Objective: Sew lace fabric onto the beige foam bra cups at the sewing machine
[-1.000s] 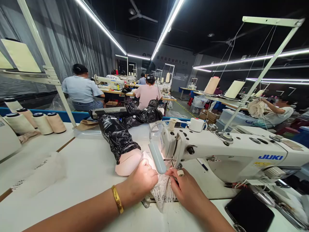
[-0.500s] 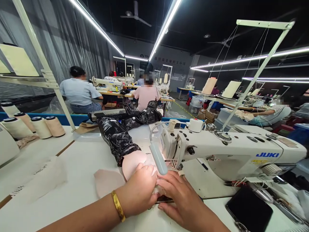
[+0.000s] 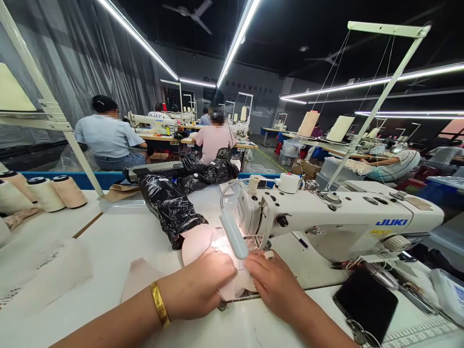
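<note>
My left hand (image 3: 203, 282) is closed on pale pink fabric (image 3: 195, 244) at the needle end of the white sewing machine (image 3: 300, 212). To its right, my right hand (image 3: 277, 282) has its fingers bent and close together at the fabric's right edge; its fingertips are partly hidden. A lit work lamp (image 3: 235, 237) on a bendy neck hangs between the hands and hides part of the cloth. The needle and presser foot cannot be made out. Left of my left wrist, another pale pink fabric piece (image 3: 136, 280) lies flat on the table.
Black plastic-wrapped bundles (image 3: 170, 205) lie behind the fabric. Thread cones (image 3: 68, 191) stand at the left, near a printed pale sheet (image 3: 47, 270). At the right are a black phone-like slab (image 3: 366, 304) and a clear ruler (image 3: 420, 333). Co-workers (image 3: 108, 135) sit farther off.
My hands have moved apart, the left one to the left, showing more lit fabric between them. The right hand's thumb has drawn in toward its fingers. The view has shifted slightly.
</note>
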`<act>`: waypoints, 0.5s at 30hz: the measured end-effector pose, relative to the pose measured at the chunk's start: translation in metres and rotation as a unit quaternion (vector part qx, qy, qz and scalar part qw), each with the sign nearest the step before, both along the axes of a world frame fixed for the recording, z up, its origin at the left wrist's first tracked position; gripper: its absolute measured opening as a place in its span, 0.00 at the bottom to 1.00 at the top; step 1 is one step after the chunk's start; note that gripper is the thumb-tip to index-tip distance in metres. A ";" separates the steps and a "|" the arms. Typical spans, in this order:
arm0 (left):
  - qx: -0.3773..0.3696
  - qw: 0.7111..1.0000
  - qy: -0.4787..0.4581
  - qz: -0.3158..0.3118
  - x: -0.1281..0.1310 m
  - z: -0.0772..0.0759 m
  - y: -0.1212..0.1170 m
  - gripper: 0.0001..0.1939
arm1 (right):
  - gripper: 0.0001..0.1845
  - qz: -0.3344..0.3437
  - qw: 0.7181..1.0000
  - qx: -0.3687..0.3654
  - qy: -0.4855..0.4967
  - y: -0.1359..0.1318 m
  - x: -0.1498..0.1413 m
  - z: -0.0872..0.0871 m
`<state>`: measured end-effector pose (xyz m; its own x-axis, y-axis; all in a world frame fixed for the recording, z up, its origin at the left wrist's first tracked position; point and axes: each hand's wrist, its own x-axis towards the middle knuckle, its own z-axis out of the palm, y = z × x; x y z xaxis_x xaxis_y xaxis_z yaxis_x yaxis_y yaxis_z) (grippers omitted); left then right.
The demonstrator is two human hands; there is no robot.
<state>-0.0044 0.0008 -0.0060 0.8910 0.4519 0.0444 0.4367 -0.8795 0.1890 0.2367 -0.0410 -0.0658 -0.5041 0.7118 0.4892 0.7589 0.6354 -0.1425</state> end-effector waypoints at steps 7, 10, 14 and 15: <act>0.061 0.998 -0.001 -0.002 0.000 -0.017 0.009 0.11 | 0.21 0.044 0.997 -0.021 0.052 -0.003 -0.005 0.002; 0.074 0.997 0.004 -0.007 0.002 -0.019 0.012 0.12 | 0.23 0.045 0.995 -0.047 0.072 -0.002 -0.002 -0.001; 0.088 0.996 -0.009 -0.012 0.002 -0.023 0.013 0.12 | 0.27 0.051 0.990 -0.096 0.094 -0.005 -0.002 -0.001; 0.089 0.996 -0.010 -0.013 0.002 -0.025 0.013 0.13 | 0.27 0.052 0.988 -0.105 0.097 -0.006 -0.003 0.000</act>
